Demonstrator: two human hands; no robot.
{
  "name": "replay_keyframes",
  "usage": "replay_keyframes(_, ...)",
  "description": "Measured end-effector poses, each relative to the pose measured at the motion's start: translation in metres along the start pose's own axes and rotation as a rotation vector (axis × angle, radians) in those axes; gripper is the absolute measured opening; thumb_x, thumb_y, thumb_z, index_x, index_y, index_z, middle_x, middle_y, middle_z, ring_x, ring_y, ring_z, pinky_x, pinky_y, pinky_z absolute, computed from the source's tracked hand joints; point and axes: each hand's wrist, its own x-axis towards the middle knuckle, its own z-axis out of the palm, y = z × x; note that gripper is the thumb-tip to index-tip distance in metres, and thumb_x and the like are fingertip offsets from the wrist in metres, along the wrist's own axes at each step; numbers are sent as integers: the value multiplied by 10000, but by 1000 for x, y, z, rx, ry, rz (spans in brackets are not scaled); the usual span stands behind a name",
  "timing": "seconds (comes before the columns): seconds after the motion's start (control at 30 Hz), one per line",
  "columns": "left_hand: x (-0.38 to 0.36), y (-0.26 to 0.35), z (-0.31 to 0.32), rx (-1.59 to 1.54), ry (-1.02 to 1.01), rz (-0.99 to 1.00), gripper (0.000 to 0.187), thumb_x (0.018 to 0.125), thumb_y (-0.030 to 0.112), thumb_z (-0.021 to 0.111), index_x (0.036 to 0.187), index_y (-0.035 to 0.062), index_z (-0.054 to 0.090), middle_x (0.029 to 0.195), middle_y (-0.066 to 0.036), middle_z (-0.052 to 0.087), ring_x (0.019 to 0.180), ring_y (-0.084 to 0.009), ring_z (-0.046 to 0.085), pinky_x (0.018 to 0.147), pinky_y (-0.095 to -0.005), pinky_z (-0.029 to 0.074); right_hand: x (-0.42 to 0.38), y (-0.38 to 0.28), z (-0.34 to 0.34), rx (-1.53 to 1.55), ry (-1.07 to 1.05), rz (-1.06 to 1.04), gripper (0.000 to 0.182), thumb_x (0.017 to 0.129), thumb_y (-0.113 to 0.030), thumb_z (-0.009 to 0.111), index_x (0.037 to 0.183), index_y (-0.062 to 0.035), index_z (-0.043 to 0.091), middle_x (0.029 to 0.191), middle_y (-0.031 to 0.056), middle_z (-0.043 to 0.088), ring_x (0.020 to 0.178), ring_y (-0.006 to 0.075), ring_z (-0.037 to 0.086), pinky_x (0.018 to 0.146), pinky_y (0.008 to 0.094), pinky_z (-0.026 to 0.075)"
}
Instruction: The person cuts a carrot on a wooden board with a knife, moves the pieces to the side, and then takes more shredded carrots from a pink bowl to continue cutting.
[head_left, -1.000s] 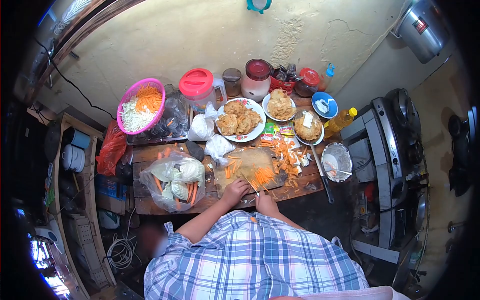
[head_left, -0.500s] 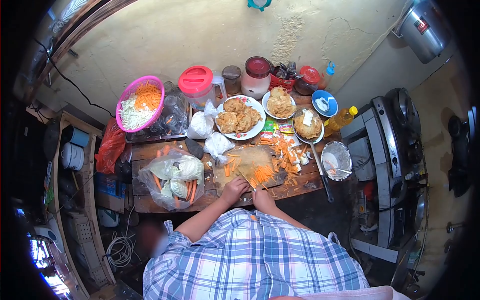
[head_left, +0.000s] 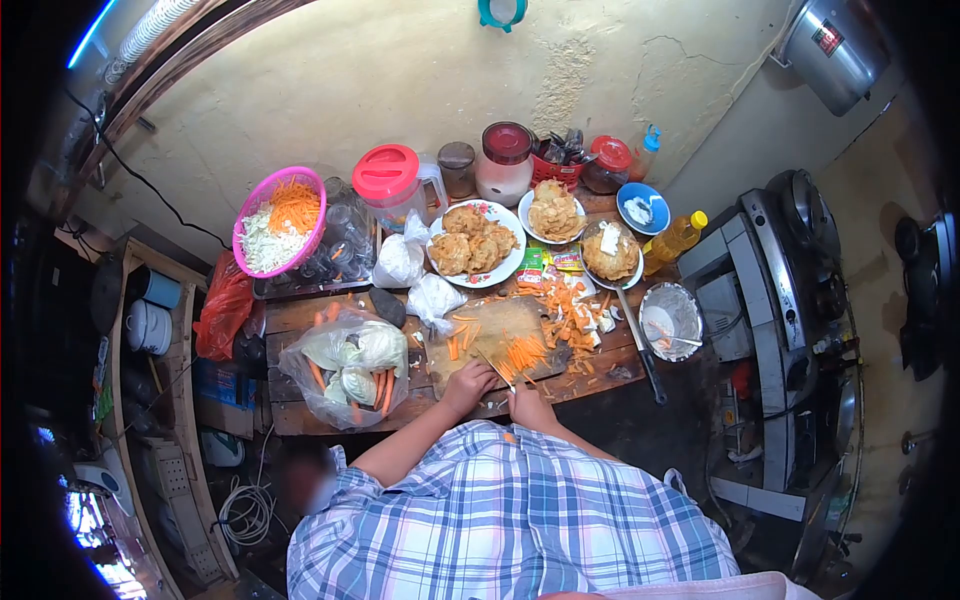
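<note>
My right hand (head_left: 532,408) is closed round the handle of a kitchen knife (head_left: 497,369), whose thin blade slants up and left over the wooden cutting board (head_left: 490,312). Close to the blade's left side, my left hand (head_left: 470,386) rests on the board with fingers curled together; what lies under them is hidden. Cut carrot strips (head_left: 525,352) lie right of the blade, and a few more carrot pieces (head_left: 461,335) are at the board's left. Orange peelings (head_left: 572,318) are heaped along the board's right edge.
Left of the board lies a clear bag (head_left: 300,355) with cabbage and carrots. A pink basin (head_left: 241,240) holds shredded vegetables. Fritters fill a floral plate (head_left: 508,266). A long-handled skimmer (head_left: 642,345) reaches the table's right edge beside a batter-smeared bowl (head_left: 672,313).
The view has shifted slightly. Both hands stay at nearly the same place on the board, with the knife still in the right hand.
</note>
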Motion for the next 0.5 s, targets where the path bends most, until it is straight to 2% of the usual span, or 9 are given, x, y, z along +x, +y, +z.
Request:
replay_keyframes(0.4,-3,3,1,-11,15,-32,105,709,90,695,787,25,669,829,-67,644,815,-224,612,664,-319,519,8,-5,8,-46,48,-17,275,915,-247,502,952,26,505,746,289,620,736,466,618,667,548,484)
replay_keyframes(0.5,2,10,-2,-22,-66,-41,157,710,54,687,855,0,661,902,-121,648,873,-270,611,719,-357,515,10,3,2,-21,102,-19,271,917,-247,504,947,21,502,735,289,615,731,466,613,665,551,479)
